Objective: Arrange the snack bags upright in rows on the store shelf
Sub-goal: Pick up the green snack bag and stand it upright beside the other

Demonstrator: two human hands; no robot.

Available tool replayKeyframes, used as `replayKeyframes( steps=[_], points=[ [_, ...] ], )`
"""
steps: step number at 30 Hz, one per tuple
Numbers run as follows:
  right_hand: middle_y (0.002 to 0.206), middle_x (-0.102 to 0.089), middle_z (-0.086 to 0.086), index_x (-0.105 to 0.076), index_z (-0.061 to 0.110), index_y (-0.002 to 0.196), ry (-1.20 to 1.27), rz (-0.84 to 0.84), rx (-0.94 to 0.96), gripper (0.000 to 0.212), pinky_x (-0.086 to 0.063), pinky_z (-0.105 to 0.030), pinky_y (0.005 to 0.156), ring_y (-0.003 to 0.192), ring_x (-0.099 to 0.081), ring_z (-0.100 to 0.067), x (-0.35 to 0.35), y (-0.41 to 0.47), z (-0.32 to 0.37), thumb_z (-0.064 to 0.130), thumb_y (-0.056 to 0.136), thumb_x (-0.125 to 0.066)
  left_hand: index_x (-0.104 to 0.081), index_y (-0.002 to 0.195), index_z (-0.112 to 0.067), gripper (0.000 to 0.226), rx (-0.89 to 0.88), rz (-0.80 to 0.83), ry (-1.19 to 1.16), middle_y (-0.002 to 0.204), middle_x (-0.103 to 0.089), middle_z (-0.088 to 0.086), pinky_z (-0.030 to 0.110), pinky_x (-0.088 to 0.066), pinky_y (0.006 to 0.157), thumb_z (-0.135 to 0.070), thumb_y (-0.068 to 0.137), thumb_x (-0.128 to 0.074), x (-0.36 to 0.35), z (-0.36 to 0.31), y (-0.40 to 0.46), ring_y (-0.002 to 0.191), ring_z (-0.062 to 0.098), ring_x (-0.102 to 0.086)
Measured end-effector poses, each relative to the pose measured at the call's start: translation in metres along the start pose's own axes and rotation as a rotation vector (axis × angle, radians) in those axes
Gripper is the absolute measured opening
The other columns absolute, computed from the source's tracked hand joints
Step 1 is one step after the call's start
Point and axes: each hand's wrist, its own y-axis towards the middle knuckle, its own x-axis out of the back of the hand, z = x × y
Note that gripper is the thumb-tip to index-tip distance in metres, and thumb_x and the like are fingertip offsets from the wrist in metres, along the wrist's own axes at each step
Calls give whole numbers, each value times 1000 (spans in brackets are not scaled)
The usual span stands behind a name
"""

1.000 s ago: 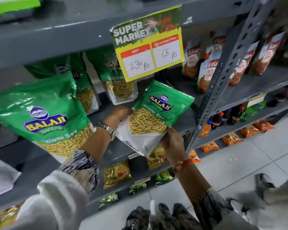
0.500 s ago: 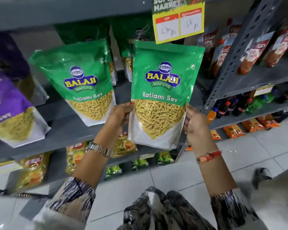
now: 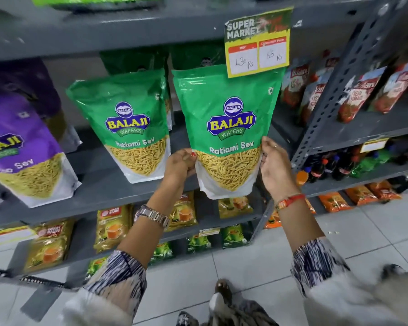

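- I have the green bag [image 3: 226, 132] pinched by its two lower side edges: left hand [image 3: 180, 164] clamped on the left edge, right hand [image 3: 275, 168] clamped on the right, thumbs across the front.
- The bag is upright and faces out, in front of the shelf [image 3: 108, 184] rather than on it; its bottom hangs past the shelf's front lip, so I judge it not yet set down.
- Its top corner sits behind the price card [image 3: 257, 43] that hangs from the shelf above.
- A second green bag [image 3: 125, 121] already stands just to the left, with more green bags behind both; a purple bag [image 3: 21, 147] leans further left.
- Risk: if I lift while pushing in, the top could catch the card and bend it or knock it loose.
- Risk: both grips are low, so the taller upper half could flop forward or backward when I let go, mostly if the base lands folded rather than flat.
- Risk: pushing too far back could tip the bags behind, which I cannot see well enough to judge how they stand.
- Risk: my left knuckles are near the neighbouring bag; drifting left could nudge it out of line.
- Setting the base too near the lip could let the bag slide off to the floor [image 3: 375, 231].
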Motion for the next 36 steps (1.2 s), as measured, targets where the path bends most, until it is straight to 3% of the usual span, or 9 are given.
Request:
replayKeyframes(
  steps=[3, 9, 16, 19, 22, 24, 27, 32, 36],
  points=[
    [64, -73, 11, -60, 13, 87, -5, 53, 22, 23, -53, -19, 58, 63, -67, -2, -8, 26, 2, 7, 95, -39, -50, 73, -16, 24, -16, -29, 5, 72, -53, 0, 19, -51, 68, -5, 93, -43, -6, -9, 20, 70, 10, -54],
    [84, -70, 6, -61, 19, 85, -106, 106, 3, 22, -47, -36, 73, 74, -65, -8, -14, 75, -4, 17, 96, -42, -49, 75, -15, 25, -32, -39, -3, 76, -53, 1, 24, -46, 77, 0, 92, -40, -7, -16, 68, 75, 11, -51],
    [87, -70, 6, -62, 21, 93, -122, 134, 8, 23, -47, -27, 68, 80, -63, -9, -17, 100, -16, 22, 97, -40, -53, 81, -16, 25, 0, 8, 17, 85, -60, 0, 27, -48, 86, -1, 93, -38, -7, -3, 88, 82, 8, -57],
    [100, -62, 14, -58, 25, 104, -193, 166, -20, 22, -41, -26, 81, 89, -57, 1, -14, 100, -20, 31, 97, -38, -54, 101, -19, 17, 58, 104, 5, 108, -61, 1, 41, -40, 104, -18, 96, -38, -1, 6, 96, 107, 17, -55],
    [113, -54, 17, -52, 39, 114, -272, 217, -97, 31, -26, -35, 96, 106, -46, -4, -9, 100, -31, 50, 94, -31, -40, 127, -25, 35, 149, 233, -1, 128, -53, -1, 42, -36, 106, -38, 96, -28, -4, 12, 93, 119, 18, -49],
    [110, -58, 19, -53, 43, 109, -241, 244, -115, 32, -36, -38, 97, 108, -52, -7, -8, 98, -37, 54, 92, -29, -36, 132, -26, 42, 168, 258, 18, 131, -53, -3, 40, -34, 107, -43, 95, -24, -10, 15, 90, 121, 17, -48],
    [109, -62, 16, -55, 41, 110, -159, 286, -86, 33, -49, -30, 83, 105, -58, -4, -10, 95, -42, 51, 93, -29, -35, 137, -27, 48, 167, 208, -8, 143, -47, 0, 48, -28, 114, -45, 94, -27, -13, 17, 94, 130, 21, -44],
    [110, -65, 13, -57, 36, 112, -146, 295, -58, 34, -52, -29, 82, 102, -61, -3, -13, 98, -45, 47, 95, -29, -48, 117, -33, 32, 116, 208, -40, 122, -58, -4, 40, -40, 105, -41, 95, -25, -13, 14, 93, 113, 15, -56],
    [113, -63, 12, -54, 33, 117, -168, 282, -36, 36, -49, -32, 89, 106, -58, -6, -11, 99, -47, 48, 95, -30, -44, 120, -36, 33, 128, 185, 24, 135, -51, -3, 44, -32, 111, -48, 93, -28, -12, 15, 93, 127, 19, -47]
  ],
)
